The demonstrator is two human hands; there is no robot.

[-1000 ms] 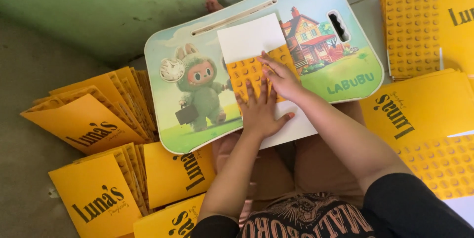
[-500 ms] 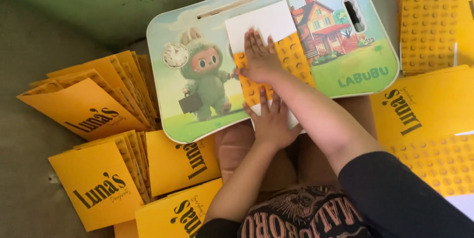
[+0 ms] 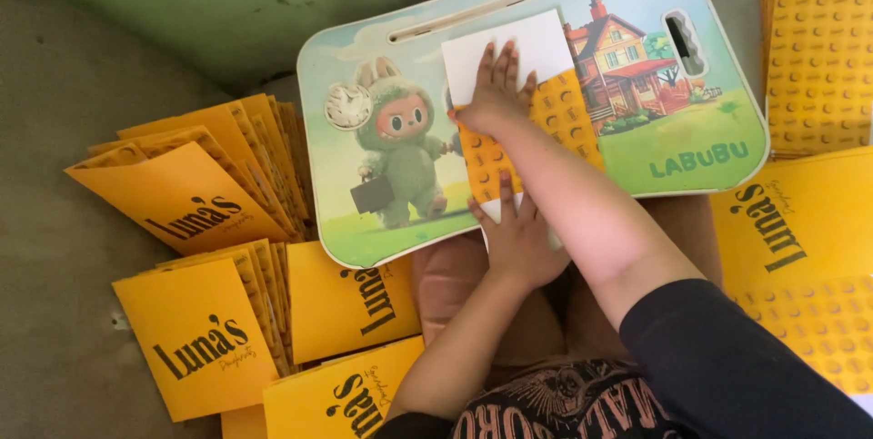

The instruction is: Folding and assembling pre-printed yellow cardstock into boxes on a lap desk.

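Cardboard, thin and light: the yellow studded-print box blank (image 3: 555, 116) lies flat on the cartoon-printed lap desk (image 3: 382, 84), its white flap (image 3: 536, 48) pointing away from the person. The right hand (image 3: 496, 93) presses it open-palmed at the fold; the left hand (image 3: 518, 234) pins the near edge, fingers spread; neither hand grasps it. The sheet probably bends easily and slides on the smooth top; edges offer the best hold. Folded yellow boxes (image 3: 195, 189) crowd the left, flat blanks (image 3: 818, 48) the right.

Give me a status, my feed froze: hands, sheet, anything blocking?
Right hand flat on sheet. Left hand pinning its near edge. Sheet on lap desk. Nothing blocking.
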